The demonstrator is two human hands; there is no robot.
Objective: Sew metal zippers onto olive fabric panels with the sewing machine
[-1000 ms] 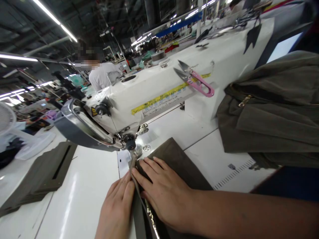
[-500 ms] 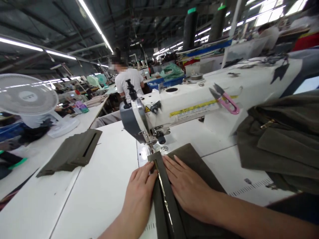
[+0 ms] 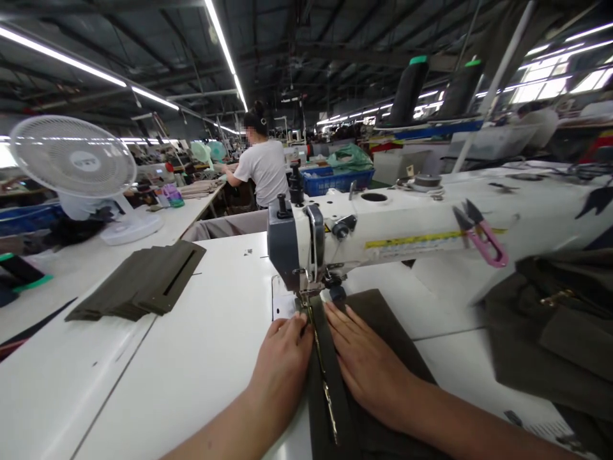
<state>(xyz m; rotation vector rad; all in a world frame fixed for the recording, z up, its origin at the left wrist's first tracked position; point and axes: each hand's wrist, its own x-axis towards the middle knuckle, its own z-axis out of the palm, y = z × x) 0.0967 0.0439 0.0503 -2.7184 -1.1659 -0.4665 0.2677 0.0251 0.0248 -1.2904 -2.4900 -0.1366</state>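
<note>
The left hand (image 3: pixel 282 361) lies flat, fingers together and stretched out, pressing the white table (image 3: pixel 191 358) and the left edge of the dark olive fabric panel (image 3: pixel 378 326); it grips nothing. The right hand (image 3: pixel 366 364) is spread open too, palm down on the fabric just right of the brass-toothed zipper (image 3: pixel 322 370) that runs along the panel's middle toward the near edge. Both sets of fingertips sit close to the presser foot (image 3: pixel 306 300) of the white industrial sewing machine (image 3: pixel 383 230). By my reading the seam is barely begun: only the far tip of the zipper lies under the foot, and nearly its whole length (what shows of it) lies on the near side. A stack of similar olive pieces (image 3: pixel 138 284) rests far left, and pink thread snips (image 3: pixel 479 233) lie on the machine arm.
</note>
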